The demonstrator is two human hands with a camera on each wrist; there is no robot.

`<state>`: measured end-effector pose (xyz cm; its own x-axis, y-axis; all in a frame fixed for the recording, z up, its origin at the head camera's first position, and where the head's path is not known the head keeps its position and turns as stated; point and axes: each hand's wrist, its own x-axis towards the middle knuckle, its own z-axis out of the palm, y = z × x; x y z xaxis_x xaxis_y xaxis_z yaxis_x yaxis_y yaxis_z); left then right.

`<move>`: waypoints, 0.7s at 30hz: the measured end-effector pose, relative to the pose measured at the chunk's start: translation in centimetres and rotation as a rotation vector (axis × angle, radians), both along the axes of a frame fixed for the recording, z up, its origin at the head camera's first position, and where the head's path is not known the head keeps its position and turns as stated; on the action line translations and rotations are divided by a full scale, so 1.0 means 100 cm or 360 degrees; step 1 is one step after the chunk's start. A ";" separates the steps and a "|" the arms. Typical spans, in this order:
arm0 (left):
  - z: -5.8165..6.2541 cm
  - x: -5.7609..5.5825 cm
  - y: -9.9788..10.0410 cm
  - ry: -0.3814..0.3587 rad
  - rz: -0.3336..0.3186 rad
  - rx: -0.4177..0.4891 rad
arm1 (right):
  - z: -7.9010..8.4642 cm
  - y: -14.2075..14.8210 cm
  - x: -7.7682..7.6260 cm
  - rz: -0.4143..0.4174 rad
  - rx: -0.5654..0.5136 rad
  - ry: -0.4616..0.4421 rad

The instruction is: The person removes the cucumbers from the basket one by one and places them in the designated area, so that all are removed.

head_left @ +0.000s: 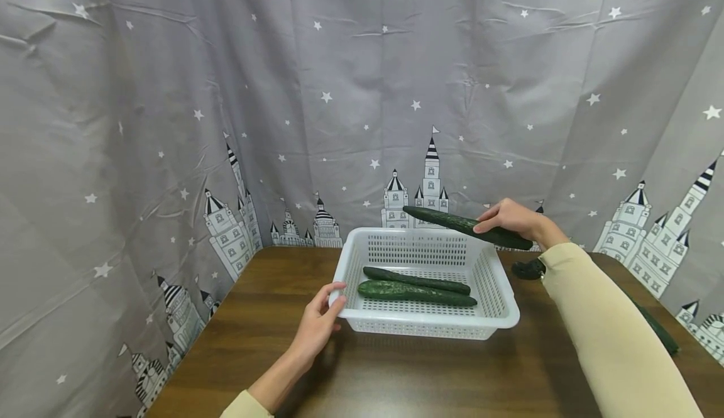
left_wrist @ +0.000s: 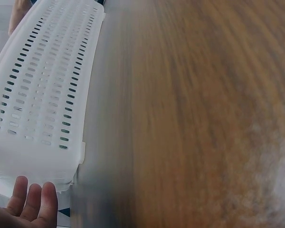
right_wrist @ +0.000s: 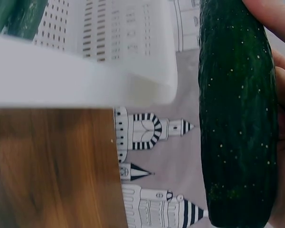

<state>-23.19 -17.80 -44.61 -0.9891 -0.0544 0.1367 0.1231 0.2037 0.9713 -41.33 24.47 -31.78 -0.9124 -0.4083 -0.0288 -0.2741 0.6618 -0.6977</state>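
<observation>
A white perforated plastic basket [head_left: 424, 324] stands on the table, with two cucumbers lying side by side in it, the front cucumber [head_left: 415, 293] and the rear cucumber [head_left: 415, 280]. At the basket's left front corner, my left hand [head_left: 317, 320] holds the rim, thumb on top and fingers along the outside. My right hand [head_left: 511, 220] grips another long dark green cucumber [head_left: 447, 219] near its right end. That cucumber is raised over the basket's back right rim, its left end tipped upward. Small pale bumps cover its skin in the right wrist view [right_wrist: 237, 114].
On the brown wooden table [head_left: 271, 317], a small black object [head_left: 528, 269] lies right of the basket. Another cucumber [head_left: 658, 330] is at the right edge, partly hidden by the right sleeve. A grey curtain [head_left: 351, 91] with stars and castles hangs behind.
</observation>
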 end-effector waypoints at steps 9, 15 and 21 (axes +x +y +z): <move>-0.004 0.003 0.000 -0.0015 0.0009 -0.0004 | -0.005 0.028 0.008 -0.0056 0.0022 0.0003; -0.003 0.003 0.001 -0.0012 0.0018 0.0006 | -0.010 0.050 0.010 -0.0099 -0.0003 0.0015; -0.001 0.000 0.001 -0.0004 0.0012 0.0000 | -0.011 0.070 0.016 -0.0165 -0.0016 -0.0025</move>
